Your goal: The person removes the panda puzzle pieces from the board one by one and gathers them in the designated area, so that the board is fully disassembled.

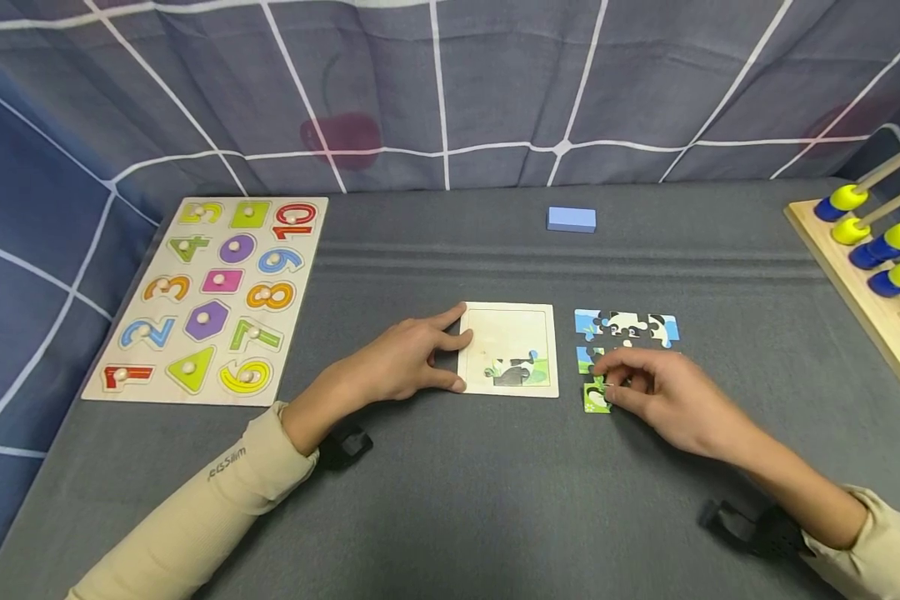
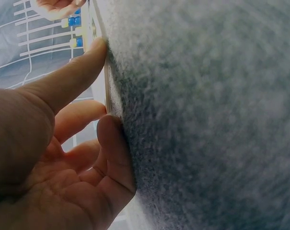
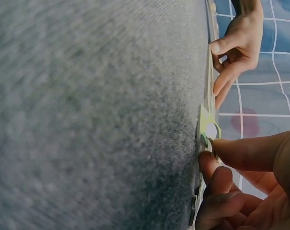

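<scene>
A square wooden puzzle board point(image 1: 495, 333) lies flat on the table, with part of a panda picture point(image 1: 521, 369) in its lower right area. My left hand point(image 1: 408, 358) rests against the board's left edge, thumb near the close corner and index finger near the far one. To the right, my right hand point(image 1: 671, 400) pinches a green puzzle piece point(image 1: 596, 397) between thumb and fingers, low over the table. The green piece point(image 3: 210, 128) also shows in the right wrist view. Just beyond that hand lie several loose panda puzzle pieces point(image 1: 625, 324), some partly hidden by it.
On the left lies a number-and-shape peg board point(image 1: 217, 304). A blue block point(image 1: 571, 220) sits toward the back. A wooden bead counter point(image 1: 862, 308) with blue and yellow beads stands at the right edge. A checked cloth point(image 1: 390, 92) hangs behind the table.
</scene>
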{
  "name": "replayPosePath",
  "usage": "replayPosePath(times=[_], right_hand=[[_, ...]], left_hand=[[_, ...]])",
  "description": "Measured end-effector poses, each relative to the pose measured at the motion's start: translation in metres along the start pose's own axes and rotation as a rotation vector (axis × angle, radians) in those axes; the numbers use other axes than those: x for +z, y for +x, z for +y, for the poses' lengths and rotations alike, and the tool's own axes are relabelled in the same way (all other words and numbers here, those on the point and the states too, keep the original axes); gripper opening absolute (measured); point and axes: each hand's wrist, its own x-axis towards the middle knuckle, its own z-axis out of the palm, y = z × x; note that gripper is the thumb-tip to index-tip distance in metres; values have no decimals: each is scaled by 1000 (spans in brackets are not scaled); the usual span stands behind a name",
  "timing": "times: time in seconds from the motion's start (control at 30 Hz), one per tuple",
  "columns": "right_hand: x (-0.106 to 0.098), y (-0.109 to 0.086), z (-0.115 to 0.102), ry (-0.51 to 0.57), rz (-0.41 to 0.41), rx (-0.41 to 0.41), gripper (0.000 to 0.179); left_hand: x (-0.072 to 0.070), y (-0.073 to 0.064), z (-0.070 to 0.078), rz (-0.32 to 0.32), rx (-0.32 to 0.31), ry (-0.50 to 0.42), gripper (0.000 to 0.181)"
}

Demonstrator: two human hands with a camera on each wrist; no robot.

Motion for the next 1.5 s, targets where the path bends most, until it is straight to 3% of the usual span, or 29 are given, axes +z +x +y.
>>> replayPosePath(times=[0.97,1.5], right_hand=[[4,-4,-3,-221,80,-50,32],[3,-5,-1,-160,70,-55,34]], left_hand=[[0,1,0,-10,-10,17,67],[0,1,0,-5,-4,15,66]])
